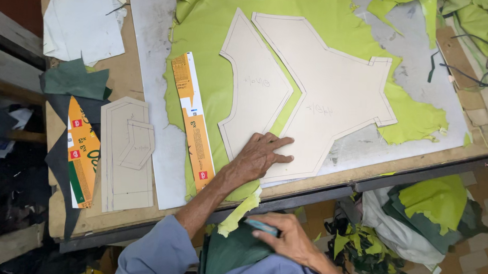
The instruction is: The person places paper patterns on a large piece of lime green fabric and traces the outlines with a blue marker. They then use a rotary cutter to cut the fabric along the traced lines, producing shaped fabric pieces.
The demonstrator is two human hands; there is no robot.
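Observation:
My left hand [260, 155] lies flat, fingers spread, on the near ends of two beige cardboard patterns: a narrow one [254, 89] and a larger angular one [337, 89]. Both patterns rest on a lime-green sheet of material [215, 22] spread over a grey-white cutting board [150, 36]. My right hand [284, 235] is below the table's edge, over my lap, fingers closed around a slim teal tool [262, 225]. A strip of the green sheet [241, 210] hangs over the table edge between my hands.
An orange and white cardboard strip [193, 119] lies on the sheet at left. More beige patterns [127, 154], an orange carton piece [81, 153] and dark green scraps [75, 80] sit at the far left. Green offcuts [425, 213] pile on the floor. Black spectacles [487, 59] lie at right.

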